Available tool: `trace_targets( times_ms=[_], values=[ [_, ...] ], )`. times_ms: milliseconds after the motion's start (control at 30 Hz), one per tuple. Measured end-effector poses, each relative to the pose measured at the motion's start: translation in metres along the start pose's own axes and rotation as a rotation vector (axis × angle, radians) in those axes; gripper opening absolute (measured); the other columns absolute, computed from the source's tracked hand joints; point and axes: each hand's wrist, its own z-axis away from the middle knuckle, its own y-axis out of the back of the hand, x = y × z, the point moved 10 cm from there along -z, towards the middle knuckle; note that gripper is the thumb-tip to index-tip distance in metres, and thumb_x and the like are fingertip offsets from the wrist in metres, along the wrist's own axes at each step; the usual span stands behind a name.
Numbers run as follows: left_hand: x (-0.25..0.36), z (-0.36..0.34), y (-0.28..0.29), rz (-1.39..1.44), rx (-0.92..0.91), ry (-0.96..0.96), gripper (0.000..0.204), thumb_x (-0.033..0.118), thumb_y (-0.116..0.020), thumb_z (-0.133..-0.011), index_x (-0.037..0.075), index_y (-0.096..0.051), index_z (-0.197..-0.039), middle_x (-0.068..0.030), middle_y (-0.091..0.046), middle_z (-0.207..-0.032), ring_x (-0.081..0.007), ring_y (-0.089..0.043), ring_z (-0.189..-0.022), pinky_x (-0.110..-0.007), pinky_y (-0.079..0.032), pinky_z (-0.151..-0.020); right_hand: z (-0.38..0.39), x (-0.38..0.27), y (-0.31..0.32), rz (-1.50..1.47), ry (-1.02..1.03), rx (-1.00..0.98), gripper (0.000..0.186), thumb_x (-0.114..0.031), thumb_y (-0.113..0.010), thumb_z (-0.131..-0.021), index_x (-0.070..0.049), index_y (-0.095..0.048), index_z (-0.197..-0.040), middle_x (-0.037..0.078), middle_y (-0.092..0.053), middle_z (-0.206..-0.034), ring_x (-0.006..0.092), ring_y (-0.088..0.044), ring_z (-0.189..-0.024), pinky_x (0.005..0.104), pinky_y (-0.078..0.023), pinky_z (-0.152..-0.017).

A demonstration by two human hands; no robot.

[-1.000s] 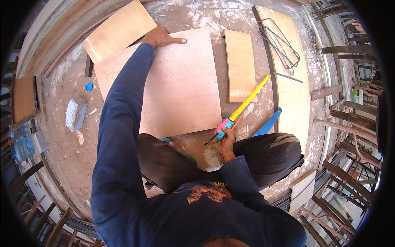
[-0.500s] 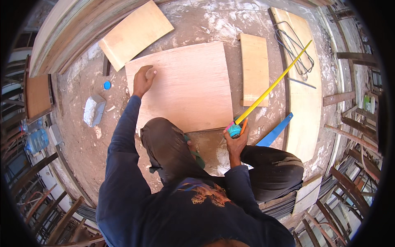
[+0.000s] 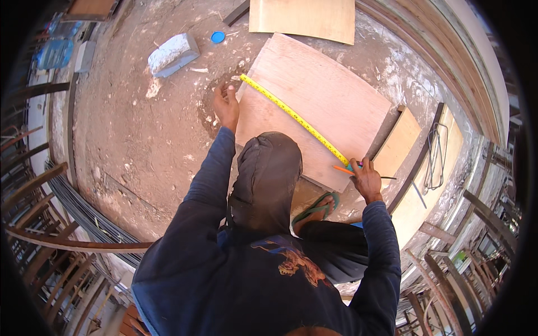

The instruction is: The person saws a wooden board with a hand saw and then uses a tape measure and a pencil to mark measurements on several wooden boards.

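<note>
A pinkish plywood sheet point(image 3: 314, 95) lies on the ground in front of my knees. Across it stretches the yellow blade of a tape measure point(image 3: 294, 115), its far end reaching the sheet's left edge. My right hand point(image 3: 367, 182) is closed around the tape measure's case, mostly hidden by the fingers, near the sheet's right side. An orange pencil point(image 3: 343, 169) sticks out of that same hand. Beside the sheet's left edge, just below the blade's end, my left hand point(image 3: 226, 109) has its fingers apart and holds nothing.
A pale board point(image 3: 302, 19) lies beyond the sheet, and another board point(image 3: 398, 143) to its right. A bent metal rod point(image 3: 436, 157) rests on a long plank point(image 3: 448, 134). A whitish block point(image 3: 174, 54) and a blue lid point(image 3: 218, 37) are at the far left.
My view and body have turned. The tape blade, which slanted away over the right-hand boards, now lies across the plywood. My left hand has moved off the sheet to its edge.
</note>
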Motion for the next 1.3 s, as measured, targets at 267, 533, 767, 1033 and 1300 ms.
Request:
trace_targets(
  times_ms=[267, 533, 767, 1033, 1300],
  values=[
    [-0.051, -0.01, -0.004, -0.059, -0.141, -0.046, 0.039, 0.02, -0.074, -0.087, -0.004, -0.069, -0.117, -0.0182, -0.072, -0.102, -0.0247, -0.07, -0.089, -0.034, -0.055, -0.079, -0.044, 0.031, -0.009, 0.342, 0.366, 0.041, 0.069, -0.03, -0.084, -0.071, -0.017, -0.05, -0.129, 0.01, -0.053, -0.101, 0.0273, -0.062, -0.093, 0.0358, -0.059, -0.061],
    [-0.053, 0.019, 0.011, -0.269, -0.146, 0.063, 0.028, 0.011, -0.085, -0.074, 0.001, -0.077, -0.099, -0.0099, -0.075, -0.086, -0.017, -0.07, -0.076, -0.029, -0.056, -0.071, -0.003, 0.035, -0.008, 0.096, 0.316, 0.079, 0.06, -0.029, -0.085, -0.069, -0.019, -0.054, -0.119, 0.007, -0.055, -0.099, 0.0244, -0.065, -0.093, 0.0388, -0.058, -0.061],
    [-0.052, 0.03, 0.011, -0.326, -0.174, 0.082, 0.042, 0.036, -0.083, -0.078, 0.002, -0.076, -0.102, -0.0135, -0.074, -0.085, -0.0228, -0.069, -0.076, -0.036, -0.053, -0.072, 0.03, 0.044, -0.025, -0.108, 0.247, 0.067, 0.052, -0.037, -0.085, -0.067, -0.018, -0.059, -0.108, 0.008, -0.058, -0.092, 0.0284, -0.066, -0.086, 0.042, -0.054, -0.068],
    [-0.067, 0.029, 0.008, -0.142, -0.1, -0.001, 0.024, 0.018, -0.083, -0.08, -0.002, -0.074, -0.089, -0.0085, -0.072, -0.079, -0.014, -0.062, -0.068, -0.029, -0.049, -0.065, 0.054, 0.08, -0.044, -0.37, -0.032, 0.112, 0.073, -0.047, -0.087, -0.066, -0.017, -0.06, -0.127, 0.014, -0.071, -0.099, 0.0357, -0.067, -0.095, 0.0458, -0.053, -0.079],
    [-0.085, 0.02, 0.012, 0.02, -0.14, 0.013, 0.016, 0.009, -0.082, -0.08, -0.002, -0.074, -0.089, -0.008, -0.072, -0.082, -0.0131, -0.062, -0.07, -0.027, -0.05, -0.067, 0.072, 0.094, -0.084, -0.805, -0.205, 0.222, 0.064, -0.038, -0.09, -0.067, -0.012, -0.062, -0.119, 0.014, -0.072, -0.094, 0.0358, -0.069, -0.09, 0.0424, -0.052, -0.078]
  ],
)
